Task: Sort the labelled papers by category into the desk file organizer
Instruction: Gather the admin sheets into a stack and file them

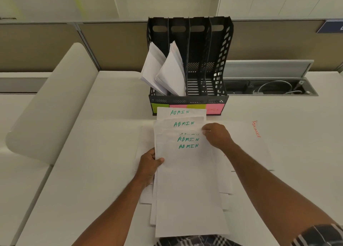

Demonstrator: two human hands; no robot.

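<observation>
You hold a fanned stack of ADMIN papers (187, 180) over the table (92, 162).
Your left hand (149, 165) grips the stack's left edge, thumb on top; your right hand (216, 135) pinches a sheet's right edge. The organizer (189, 97) stands just beyond, papers in its two left slots. A FINANCE sheet (257, 140) lies to the right.

File organizer (189, 97) at the top middle of the frame on the counter (92, 153), papers (163, 69) in its two left slots, ADMIN papers (187, 180) fanned just below it, FINANCE paper (259, 143) to their right.
</observation>
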